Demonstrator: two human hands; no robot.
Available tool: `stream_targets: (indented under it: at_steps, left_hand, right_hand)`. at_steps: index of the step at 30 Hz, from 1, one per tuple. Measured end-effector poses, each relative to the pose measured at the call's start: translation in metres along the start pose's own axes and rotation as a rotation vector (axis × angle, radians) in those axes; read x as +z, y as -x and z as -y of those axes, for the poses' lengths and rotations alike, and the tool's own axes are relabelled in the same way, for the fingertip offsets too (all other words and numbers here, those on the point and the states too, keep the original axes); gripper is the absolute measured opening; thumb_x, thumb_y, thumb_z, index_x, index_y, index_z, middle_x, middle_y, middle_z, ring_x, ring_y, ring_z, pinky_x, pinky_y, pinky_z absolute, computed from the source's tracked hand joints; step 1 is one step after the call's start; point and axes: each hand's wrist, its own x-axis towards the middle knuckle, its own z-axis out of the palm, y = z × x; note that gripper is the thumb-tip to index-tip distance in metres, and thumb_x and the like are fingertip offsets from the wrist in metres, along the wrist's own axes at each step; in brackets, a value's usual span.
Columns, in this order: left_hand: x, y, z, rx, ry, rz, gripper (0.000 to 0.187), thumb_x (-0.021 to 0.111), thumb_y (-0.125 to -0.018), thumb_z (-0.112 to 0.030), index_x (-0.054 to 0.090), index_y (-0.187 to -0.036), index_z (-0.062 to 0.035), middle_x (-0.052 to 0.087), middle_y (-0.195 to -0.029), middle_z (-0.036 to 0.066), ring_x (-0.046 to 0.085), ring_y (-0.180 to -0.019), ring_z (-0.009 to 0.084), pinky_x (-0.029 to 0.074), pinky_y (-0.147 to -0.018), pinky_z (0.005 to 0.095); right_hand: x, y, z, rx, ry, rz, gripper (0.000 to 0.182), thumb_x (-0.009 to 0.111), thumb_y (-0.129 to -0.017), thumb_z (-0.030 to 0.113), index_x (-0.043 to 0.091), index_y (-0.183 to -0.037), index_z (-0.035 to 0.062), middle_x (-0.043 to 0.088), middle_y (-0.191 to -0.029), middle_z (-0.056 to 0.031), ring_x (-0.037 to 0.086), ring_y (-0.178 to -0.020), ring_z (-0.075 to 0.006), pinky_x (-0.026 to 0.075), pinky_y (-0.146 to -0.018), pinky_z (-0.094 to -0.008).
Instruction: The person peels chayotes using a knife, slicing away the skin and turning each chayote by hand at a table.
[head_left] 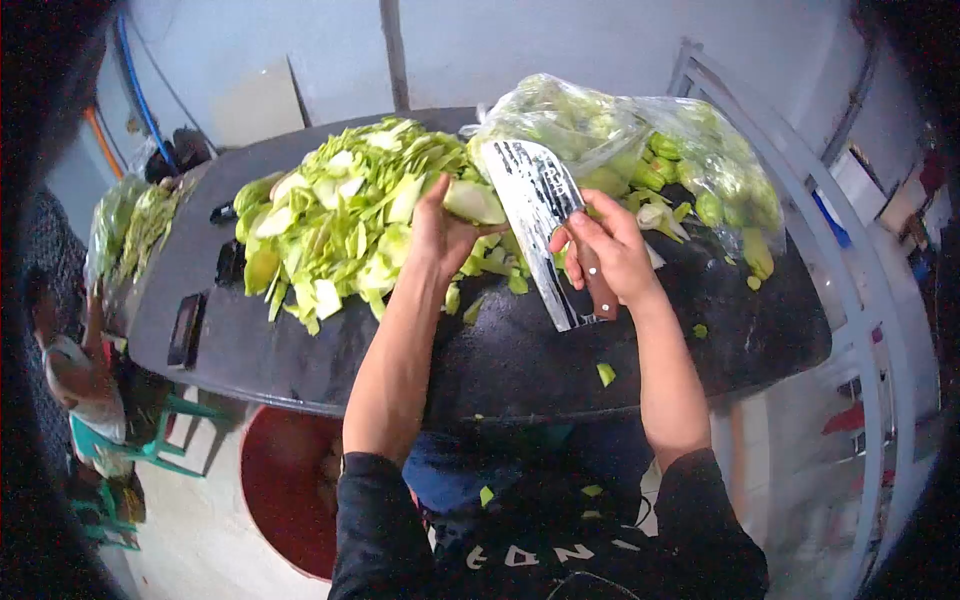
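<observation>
The green vegetable piece (473, 201) sits on the dark table (500, 350), pinned by the left hand (440, 232) beside the cut pile (345, 215). The right hand (610, 250) grips the cleaver (540, 215). I'd curl those fingertips back and keep slices even.
</observation>
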Motion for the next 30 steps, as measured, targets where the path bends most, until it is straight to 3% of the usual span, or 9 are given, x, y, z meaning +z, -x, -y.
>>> stream_targets:
  at_steps: [1,3,7,9,10,13,14,24,30]
  left_hand:
    - [0.002,0.006,-0.006,0.002,0.080,0.069,0.061,0.043,-0.100,-0.038,0.027,-0.145,-0.0001,0.035,-0.147,0.023,0.033,-0.137,0.0403,0.020,-0.108,0.0705]
    - [0.032,0.023,-0.006,0.217,0.115,-0.116,0.058,0.043,-0.099,-0.041,0.033,-0.140,-0.0003,0.037,-0.145,0.023,0.034,-0.137,0.0391,0.020,-0.112,0.0647]
    - [0.022,0.021,-0.007,0.241,0.281,-0.123,0.059,0.048,-0.098,-0.041,0.034,-0.139,-0.0004,0.038,-0.144,0.023,0.038,-0.133,0.0386,0.024,-0.112,0.0607]
    - [0.021,0.023,-0.002,0.271,0.374,-0.124,0.071,0.051,-0.096,-0.041,0.019,-0.149,-0.0050,0.027,-0.148,0.023,0.034,-0.135,0.0394,0.027,-0.113,0.0565]
    - [0.025,0.024,-0.002,0.285,0.420,-0.164,0.064,0.050,-0.097,-0.040,0.029,-0.143,-0.0003,0.035,-0.144,0.022,0.040,-0.132,0.0363,0.032,-0.112,0.0532]
    - [0.022,0.016,0.000,0.347,0.429,-0.117,0.056,0.048,-0.098,-0.038,0.040,-0.135,0.0029,0.047,-0.136,0.020,0.048,-0.126,0.0323,0.036,-0.110,0.0491]
    - [0.027,0.019,0.001,0.361,0.420,-0.154,0.051,0.044,-0.100,-0.039,0.047,-0.128,0.0036,0.057,-0.126,0.017,0.054,-0.120,0.0303,0.038,-0.109,0.0461]
    - [0.034,0.034,0.000,0.176,0.332,-0.136,0.043,0.052,-0.090,-0.033,0.056,-0.121,-0.0030,0.062,-0.119,0.013,0.058,-0.112,0.0288,0.043,-0.103,0.0442]
    - [0.039,0.034,-0.003,0.279,0.275,-0.190,0.047,0.054,-0.085,-0.034,0.057,-0.121,-0.0040,0.061,-0.121,0.013,0.057,-0.113,0.0314,0.038,-0.106,0.0477]
  right_hand:
    - [0.005,0.000,-0.002,0.012,0.008,0.014,0.030,0.049,-0.101,0.020,0.048,-0.124,0.0012,0.064,-0.080,-0.0127,0.056,-0.047,-0.0125,0.046,-0.041,-0.0265]
    - [0.013,-0.003,-0.005,0.031,-0.068,0.044,0.028,0.047,-0.101,0.022,0.049,-0.122,0.0024,0.064,-0.080,-0.0130,0.057,-0.047,-0.0131,0.046,-0.041,-0.0265]
    - [0.021,-0.003,-0.016,0.044,-0.021,0.078,0.030,0.047,-0.102,0.023,0.049,-0.122,0.0014,0.064,-0.078,-0.0126,0.057,-0.047,-0.0131,0.046,-0.040,-0.0262]
    - [0.022,-0.001,-0.017,0.051,-0.003,0.073,0.030,0.046,-0.102,0.023,0.049,-0.121,0.0013,0.063,-0.078,-0.0139,0.057,-0.046,-0.0138,0.046,-0.040,-0.0259]
    - [0.022,-0.001,-0.016,0.056,0.011,0.065,0.030,0.046,-0.102,0.024,0.048,-0.121,0.0012,0.063,-0.078,-0.0152,0.057,-0.046,-0.0144,0.046,-0.040,-0.0256]
    - [0.022,0.002,-0.015,0.059,-0.011,0.064,0.030,0.045,-0.102,0.024,0.048,-0.121,0.0013,0.063,-0.078,-0.0147,0.056,-0.045,-0.0142,0.046,-0.039,-0.0254]
    - [0.022,0.003,-0.014,0.058,0.003,0.058,0.030,0.045,-0.102,0.024,0.047,-0.122,0.0014,0.063,-0.077,-0.0140,0.056,-0.045,-0.0139,0.046,-0.040,-0.0254]
    - [0.013,0.006,-0.017,0.038,0.023,0.054,0.030,0.045,-0.103,0.025,0.048,-0.121,0.0017,0.062,-0.077,-0.0123,0.056,-0.045,-0.0135,0.045,-0.039,-0.0256]
    - [0.014,0.011,-0.012,0.062,-0.027,0.080,0.027,0.046,-0.103,0.027,0.050,-0.116,0.0038,0.060,-0.073,-0.0088,0.056,-0.046,-0.0128,0.046,-0.040,-0.0271]
